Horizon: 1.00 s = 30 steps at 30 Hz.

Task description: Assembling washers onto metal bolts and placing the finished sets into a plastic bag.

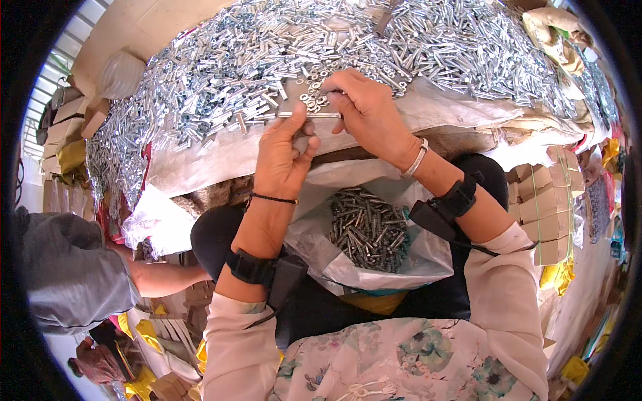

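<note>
Left hand [281, 152]: thumb and forefinger pinched on a slim, straight, silver metal rod [324, 115], other fingers loosely curled. Right hand [374, 113]: fingers bent inward, close together, at the rod's right end; cannot tell whether they grip it. Rod lies roughly level between the hands, above the near edge of a whitish plastic sheet [221, 157]. Just beyond the fingers: a small cluster of flat, silver metal rings [314, 100]. Behind and to both sides: a broad heap of shiny, silver metal cylindrical pieces [234, 67]. Below the hands: an open white plastic bag [428, 257] containing dark grey metal bolts [370, 230].
</note>
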Tool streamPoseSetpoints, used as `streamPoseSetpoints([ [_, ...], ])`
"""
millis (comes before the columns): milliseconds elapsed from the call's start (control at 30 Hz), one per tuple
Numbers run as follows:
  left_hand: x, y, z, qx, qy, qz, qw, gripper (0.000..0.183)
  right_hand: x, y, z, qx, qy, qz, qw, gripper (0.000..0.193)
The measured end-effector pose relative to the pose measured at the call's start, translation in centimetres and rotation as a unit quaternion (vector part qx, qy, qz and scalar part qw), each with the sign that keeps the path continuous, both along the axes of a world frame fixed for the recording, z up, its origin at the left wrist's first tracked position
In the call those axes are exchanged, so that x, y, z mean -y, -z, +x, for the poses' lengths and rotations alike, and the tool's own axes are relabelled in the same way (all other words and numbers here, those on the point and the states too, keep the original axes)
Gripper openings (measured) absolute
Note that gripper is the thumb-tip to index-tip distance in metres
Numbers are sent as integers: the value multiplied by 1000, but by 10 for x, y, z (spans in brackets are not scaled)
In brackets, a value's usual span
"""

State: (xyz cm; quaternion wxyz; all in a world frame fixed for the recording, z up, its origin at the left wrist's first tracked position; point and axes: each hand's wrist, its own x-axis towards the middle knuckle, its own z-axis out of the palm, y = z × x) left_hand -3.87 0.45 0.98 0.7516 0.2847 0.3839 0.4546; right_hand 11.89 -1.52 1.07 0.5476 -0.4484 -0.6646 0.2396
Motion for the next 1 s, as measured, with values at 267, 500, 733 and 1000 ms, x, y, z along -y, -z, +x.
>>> streamPoseSetpoints([
  [267, -2, 11, -5, 72, 64, -13, 995, 20, -24, 16, 6, 360, 96, 97, 923, 11],
  [500, 8, -2, 2, -109, 57, 72, 990, 24, -24, 22, 19, 465, 94, 59, 878, 9],
  [733, 10, -4, 8, -137, 76, 88, 984, 23, -10, 17, 36, 422, 123, 57, 896, 10],
  [1000, 9, 2, 11, -152, 38, 109, 982, 16, -30, 27, 20, 482, 108, 91, 865, 15],
])
